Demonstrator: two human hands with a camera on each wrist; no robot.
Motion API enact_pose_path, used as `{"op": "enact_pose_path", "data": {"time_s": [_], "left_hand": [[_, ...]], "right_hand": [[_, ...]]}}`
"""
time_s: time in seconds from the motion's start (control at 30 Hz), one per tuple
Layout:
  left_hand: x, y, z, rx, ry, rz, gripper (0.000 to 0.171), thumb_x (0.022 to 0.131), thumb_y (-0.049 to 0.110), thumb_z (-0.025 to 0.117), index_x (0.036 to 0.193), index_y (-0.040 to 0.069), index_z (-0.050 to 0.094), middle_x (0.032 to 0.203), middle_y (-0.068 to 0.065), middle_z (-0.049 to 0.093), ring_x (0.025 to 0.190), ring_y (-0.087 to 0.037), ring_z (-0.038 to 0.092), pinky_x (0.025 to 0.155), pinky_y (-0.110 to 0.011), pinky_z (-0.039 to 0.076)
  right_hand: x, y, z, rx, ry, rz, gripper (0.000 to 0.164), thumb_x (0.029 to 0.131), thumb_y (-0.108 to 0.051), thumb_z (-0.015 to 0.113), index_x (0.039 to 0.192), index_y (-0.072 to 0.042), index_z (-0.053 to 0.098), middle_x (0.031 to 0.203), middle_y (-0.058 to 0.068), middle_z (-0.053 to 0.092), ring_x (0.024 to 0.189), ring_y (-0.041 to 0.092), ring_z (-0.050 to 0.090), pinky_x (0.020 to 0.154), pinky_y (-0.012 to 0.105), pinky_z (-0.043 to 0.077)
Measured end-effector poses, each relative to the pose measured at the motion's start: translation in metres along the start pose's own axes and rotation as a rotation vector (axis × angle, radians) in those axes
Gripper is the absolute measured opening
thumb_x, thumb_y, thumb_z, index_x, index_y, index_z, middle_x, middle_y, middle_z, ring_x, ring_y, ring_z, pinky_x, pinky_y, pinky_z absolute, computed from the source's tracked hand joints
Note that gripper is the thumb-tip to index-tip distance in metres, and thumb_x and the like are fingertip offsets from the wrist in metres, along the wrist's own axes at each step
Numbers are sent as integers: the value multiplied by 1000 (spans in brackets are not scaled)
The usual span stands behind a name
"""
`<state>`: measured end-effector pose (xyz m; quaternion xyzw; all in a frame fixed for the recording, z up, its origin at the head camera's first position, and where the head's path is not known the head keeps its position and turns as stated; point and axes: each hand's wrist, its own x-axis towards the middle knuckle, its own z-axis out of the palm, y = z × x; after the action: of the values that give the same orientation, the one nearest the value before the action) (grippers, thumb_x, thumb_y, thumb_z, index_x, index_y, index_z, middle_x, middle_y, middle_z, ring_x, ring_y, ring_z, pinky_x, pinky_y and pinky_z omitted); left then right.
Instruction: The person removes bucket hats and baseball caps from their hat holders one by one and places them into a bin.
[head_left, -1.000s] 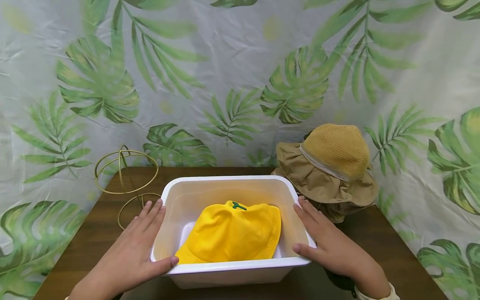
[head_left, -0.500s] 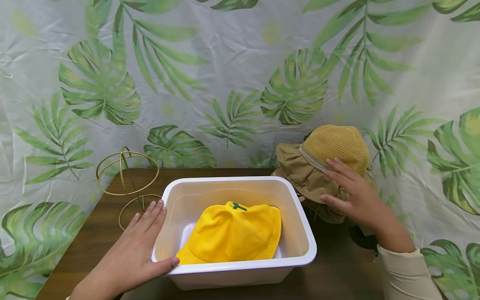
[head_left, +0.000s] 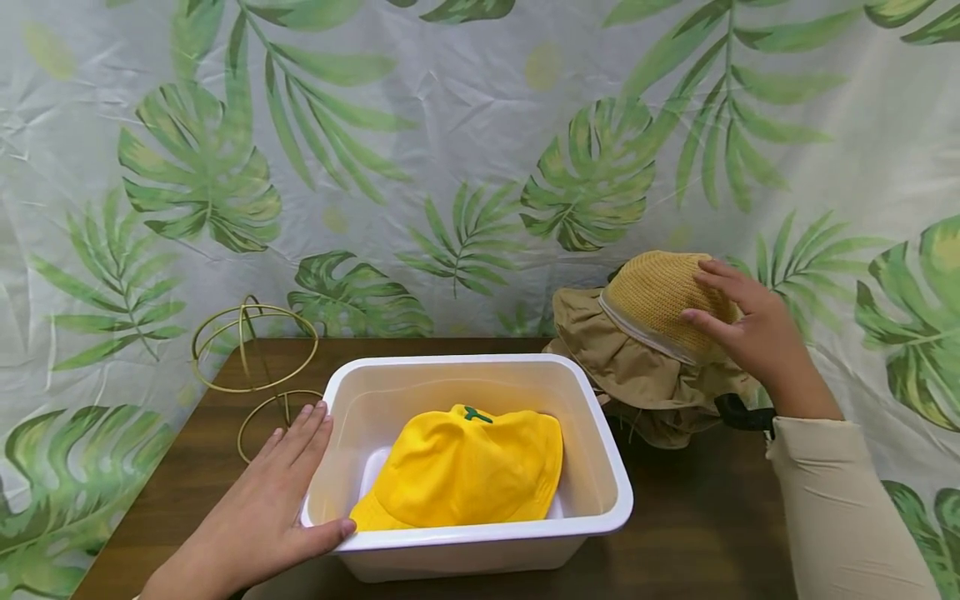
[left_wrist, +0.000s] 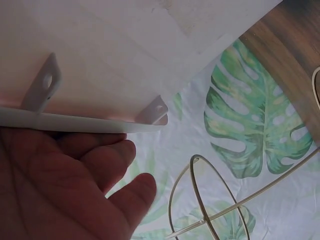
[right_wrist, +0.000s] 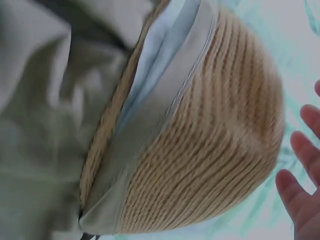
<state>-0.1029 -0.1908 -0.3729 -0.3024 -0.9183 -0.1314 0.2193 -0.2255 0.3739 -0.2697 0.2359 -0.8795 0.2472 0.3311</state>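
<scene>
On the bench (head_left: 720,508), the woven hat (head_left: 652,292) is perched on the tan hat (head_left: 581,325); just beside its crown, the right hand (head_left: 757,329) is held spread. The white tub (head_left: 525,533) is steadied by the spread left hand (head_left: 273,487). If both hats are pinched together — they lie touching — the lower could be dragged along.

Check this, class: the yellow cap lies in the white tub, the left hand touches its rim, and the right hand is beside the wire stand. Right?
The head view shows the right hand beside the woven hat, not the wire stand; the yellow cap and left hand are as stated.
</scene>
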Motion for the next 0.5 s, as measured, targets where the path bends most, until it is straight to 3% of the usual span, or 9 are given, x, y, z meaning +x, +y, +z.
{"op": "enact_pose_path", "data": {"time_s": [0.13, 0.3, 0.5], "left_hand": [[1, -1, 0, -4, -4, 0, 103, 79, 62, 69, 147, -9, 39, 157, -22, 31, 145, -33, 28, 115, -18, -3], [0, -1, 0, -17, 4, -1, 102, 79, 61, 70, 146, -10, 40, 157, -22, 31, 145, -34, 29, 115, -17, -2], [-2, -1, 2, -39, 15, 0, 102, 79, 59, 71, 146, -10, 39, 157, -22, 31, 146, -33, 27, 116, -18, -2]], "right_hand": [[7, 12, -3, 53, -34, 88, 53, 86, -9, 78, 135, -1, 60, 146, 15, 51, 141, 21, 38, 112, 21, 26], [16, 24, -4, 100, -113, 232, 56, 93, -22, 72, 143, -7, 53, 153, 8, 44, 144, 23, 32, 115, 51, 25], [26, 38, -9, 131, -197, 344, 63, 97, -33, 65, 152, -14, 42, 159, 9, 33, 145, 36, 27, 113, 59, 24]]}}
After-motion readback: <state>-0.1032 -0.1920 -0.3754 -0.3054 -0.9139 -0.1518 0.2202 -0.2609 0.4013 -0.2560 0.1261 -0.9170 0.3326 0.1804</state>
